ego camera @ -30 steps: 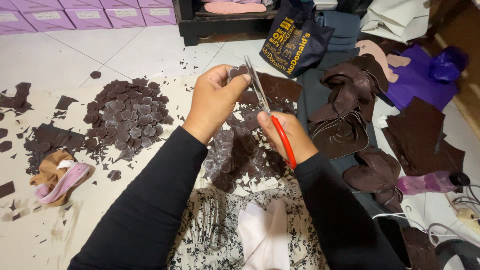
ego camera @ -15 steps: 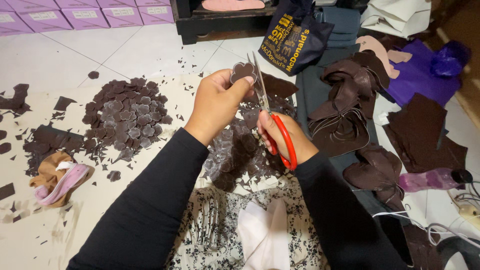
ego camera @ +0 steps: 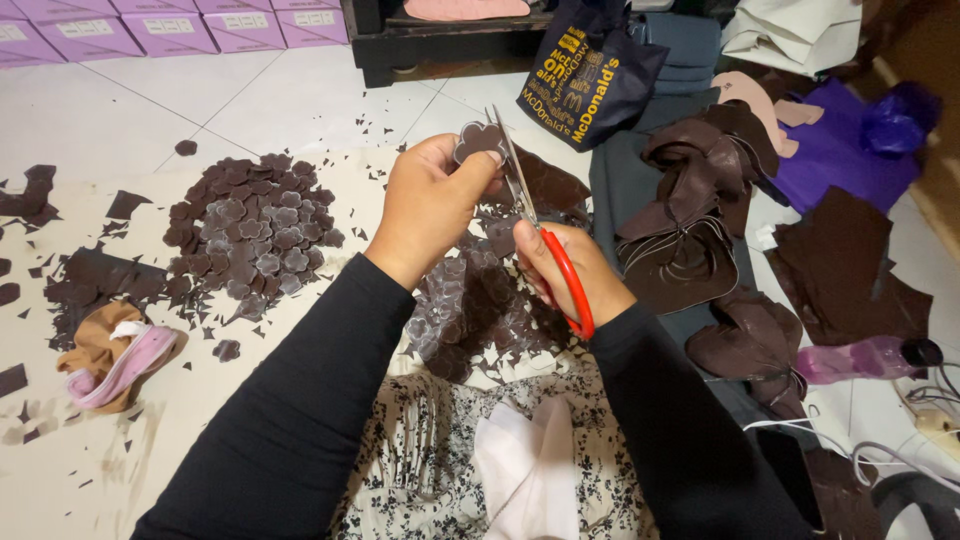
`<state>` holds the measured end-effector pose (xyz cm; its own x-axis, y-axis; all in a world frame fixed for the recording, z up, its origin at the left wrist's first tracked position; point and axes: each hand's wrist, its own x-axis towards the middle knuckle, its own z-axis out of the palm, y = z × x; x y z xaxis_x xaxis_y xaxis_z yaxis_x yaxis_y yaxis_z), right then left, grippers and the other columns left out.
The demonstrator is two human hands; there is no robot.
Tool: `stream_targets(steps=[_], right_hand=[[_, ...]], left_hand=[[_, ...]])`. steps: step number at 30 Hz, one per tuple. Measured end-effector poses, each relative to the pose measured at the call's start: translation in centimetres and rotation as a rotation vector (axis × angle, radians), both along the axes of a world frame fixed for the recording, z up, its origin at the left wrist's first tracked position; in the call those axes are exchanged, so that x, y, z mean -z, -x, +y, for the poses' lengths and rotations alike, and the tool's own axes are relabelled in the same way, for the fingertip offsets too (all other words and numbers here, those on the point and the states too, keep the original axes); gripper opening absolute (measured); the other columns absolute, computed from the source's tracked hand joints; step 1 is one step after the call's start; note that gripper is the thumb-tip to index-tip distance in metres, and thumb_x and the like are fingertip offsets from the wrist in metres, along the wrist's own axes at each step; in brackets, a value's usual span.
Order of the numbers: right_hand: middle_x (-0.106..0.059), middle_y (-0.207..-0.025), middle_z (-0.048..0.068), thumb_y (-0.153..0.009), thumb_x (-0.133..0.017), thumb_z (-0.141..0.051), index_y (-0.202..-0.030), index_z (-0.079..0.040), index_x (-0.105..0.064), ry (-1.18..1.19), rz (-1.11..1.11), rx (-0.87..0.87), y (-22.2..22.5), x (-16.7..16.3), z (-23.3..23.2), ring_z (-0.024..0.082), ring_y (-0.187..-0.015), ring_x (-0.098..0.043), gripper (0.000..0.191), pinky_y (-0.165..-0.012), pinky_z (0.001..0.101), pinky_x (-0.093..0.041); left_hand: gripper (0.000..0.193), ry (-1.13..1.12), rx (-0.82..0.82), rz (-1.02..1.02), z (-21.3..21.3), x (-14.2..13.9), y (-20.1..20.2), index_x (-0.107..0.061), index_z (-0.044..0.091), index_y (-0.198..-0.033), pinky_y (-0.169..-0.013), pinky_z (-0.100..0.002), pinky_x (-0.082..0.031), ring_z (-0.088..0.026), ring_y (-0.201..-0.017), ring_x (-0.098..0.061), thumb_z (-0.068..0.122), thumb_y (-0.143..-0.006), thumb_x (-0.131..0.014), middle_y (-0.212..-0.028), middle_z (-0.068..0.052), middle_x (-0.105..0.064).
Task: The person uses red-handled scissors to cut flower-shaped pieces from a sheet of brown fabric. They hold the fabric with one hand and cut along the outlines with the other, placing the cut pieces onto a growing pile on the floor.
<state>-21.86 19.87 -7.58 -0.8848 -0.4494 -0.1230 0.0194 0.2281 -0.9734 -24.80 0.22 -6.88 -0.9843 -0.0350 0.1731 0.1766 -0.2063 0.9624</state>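
My left hand (ego camera: 432,205) has lifted the brown flower-shaped piece (ego camera: 480,140) higher, pinched at its edge; my right hand (ego camera: 568,268) grips the red-handled scissors (ego camera: 540,235), blades now closing along its edge, so trimming continues above the cut flower pile (ego camera: 250,230).

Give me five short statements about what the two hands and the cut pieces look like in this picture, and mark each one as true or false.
1. The right hand holds scissors with red handles. True.
2. The left hand pinches a brown flower-shaped piece at the scissor blades. True.
3. The pile of brown flower-shaped cutouts lies to the right of both hands. False: it lies to their left, on the cream sheet.
4. Both sleeves are white. False: the sleeves are black.
5. A dark blue bag with yellow print sits beyond the hands. True.
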Motion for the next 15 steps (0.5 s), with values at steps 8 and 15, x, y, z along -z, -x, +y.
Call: stream_targets(steps=[8,15], right_hand=[[-0.043,-0.056,-0.001,-0.102,-0.047,-0.058,-0.071,-0.009,-0.047,0.003,0.021,-0.031,-0.18,-0.44,-0.05,0.009,-0.045,-0.041,0.058,-0.042,0.0256,-0.035],[-0.044,-0.058,-0.002,-0.102,-0.047,-0.057,-0.073,-0.010,-0.048,0.006,0.018,-0.057,-0.30,-0.32,-0.01,0.008,-0.046,-0.041,0.056,-0.043,0.0248,-0.036]], left_hand=[[0.017,-0.057,0.007,0.053,-0.07,-0.11,0.09,-0.070,-0.001,-0.098,-0.073,-0.023,-0.055,-0.006,-0.076,-0.065,0.015,-0.098,-0.062,-0.087,0.000,-0.071],[0.016,0.001,0.017,0.058,-0.48,-0.22,-0.25,-0.067,0.002,-0.095,-0.069,-0.024,-0.053,-0.005,-0.073,-0.061,0.016,-0.099,-0.060,-0.082,0.002,-0.068]])
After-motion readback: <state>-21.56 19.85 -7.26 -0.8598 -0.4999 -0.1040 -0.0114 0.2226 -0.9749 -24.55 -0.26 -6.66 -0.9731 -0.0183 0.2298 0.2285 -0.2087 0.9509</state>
